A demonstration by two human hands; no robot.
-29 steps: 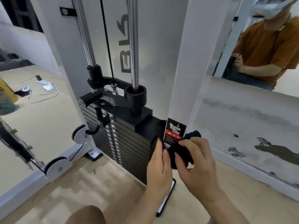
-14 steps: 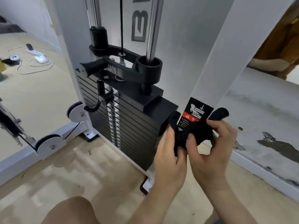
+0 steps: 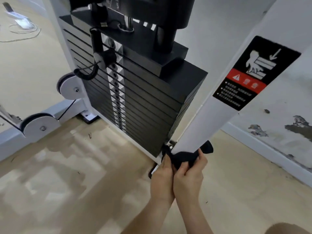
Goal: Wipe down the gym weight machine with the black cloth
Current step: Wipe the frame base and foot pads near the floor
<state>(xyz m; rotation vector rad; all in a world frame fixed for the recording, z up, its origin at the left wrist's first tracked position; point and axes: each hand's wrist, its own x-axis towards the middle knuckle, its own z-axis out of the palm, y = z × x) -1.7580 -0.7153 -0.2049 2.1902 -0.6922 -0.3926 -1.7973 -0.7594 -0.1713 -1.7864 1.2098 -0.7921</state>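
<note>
Both hands together low on white upright post (image 3: 207, 119): left hand (image 3: 163, 178) and right hand (image 3: 189, 179) grip black cloth (image 3: 183, 157) wrapped round post, beside weight stack (image 3: 143, 98). Post wipe near base; next likely needs fresh surface.

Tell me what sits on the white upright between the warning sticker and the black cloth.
Nothing: in the head view the white upright is bare from the warning sticker down to the black cloth, which both hands wrap around its foot.
</note>
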